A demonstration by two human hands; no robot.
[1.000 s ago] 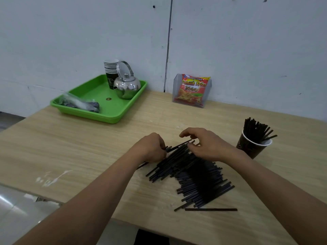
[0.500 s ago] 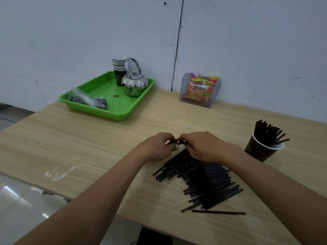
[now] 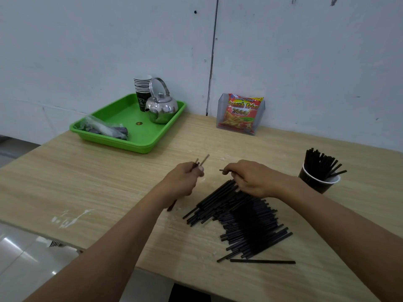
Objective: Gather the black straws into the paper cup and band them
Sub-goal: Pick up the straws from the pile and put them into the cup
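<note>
Black straws (image 3: 242,212) are found as a loose heap on the wooden worktop (image 3: 109,188), at centre right, just before the person; one single straw (image 3: 262,261) is laid apart along the heap's near edge.

Listed from left to right:

Green tray (image 3: 152,138), set at the far left of the worktop by the wall. In it are held a clear plastic bag (image 3: 102,128) of dark items, a stack of paper cups (image 3: 142,90) and a steel kettle (image 3: 161,107) with its handle raised.

Left hand (image 3: 185,179), raised above the worktop just left of the heap. It is closed around a few straws, whose ends are seen above the thumb and below the wrist; the exact count cannot be told.

Right hand (image 3: 253,179), placed over the far end of the heap, knuckles up. A single straw end is pinched between its fingertips and pointed toward the left hand; the remaining fingers are curled down onto the heap. The two hands are kept apart.

Snack packet (image 3: 242,112), red and orange, stood in a clear holder against the wall, behind the hands.

Paper cup (image 3: 316,184), dark with a white rim, stood at the right of the worktop, well apart from the heap. A bundle of straws is already held upright in it, fanned toward the right.
</note>
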